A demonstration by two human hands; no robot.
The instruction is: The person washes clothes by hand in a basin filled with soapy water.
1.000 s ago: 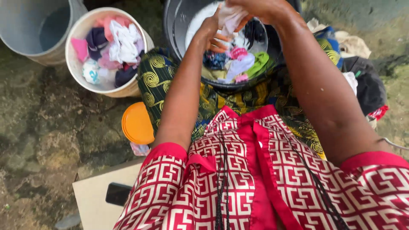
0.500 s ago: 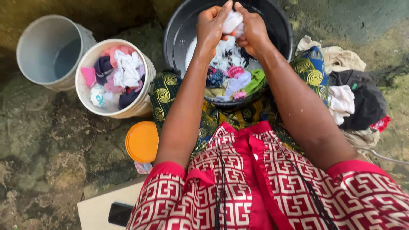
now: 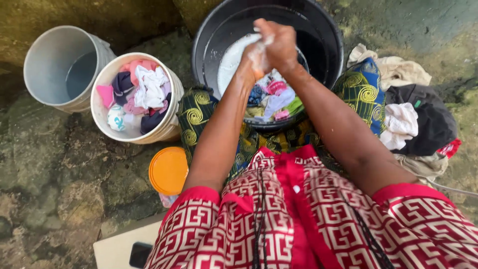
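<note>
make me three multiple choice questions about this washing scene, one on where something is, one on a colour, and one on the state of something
1. Where is the bucket of clothes?
A. Between the grey bucket and the black basin
B. Inside the basin
C. Right of the dark pile

2. What colour is the round lid on the ground?
A. Blue
B. Orange
C. White

3. What are the left hand and right hand doing?
A. Resting apart on the knees
B. Lifting the grey bucket
C. Pressed together on a soapy cloth over the basin

Answers:
1 A, it stands between them, left of the basin.
2 B, the lid by the person's left arm is plain orange.
3 C, both hands close on one sudsy white piece above the basin.
</note>
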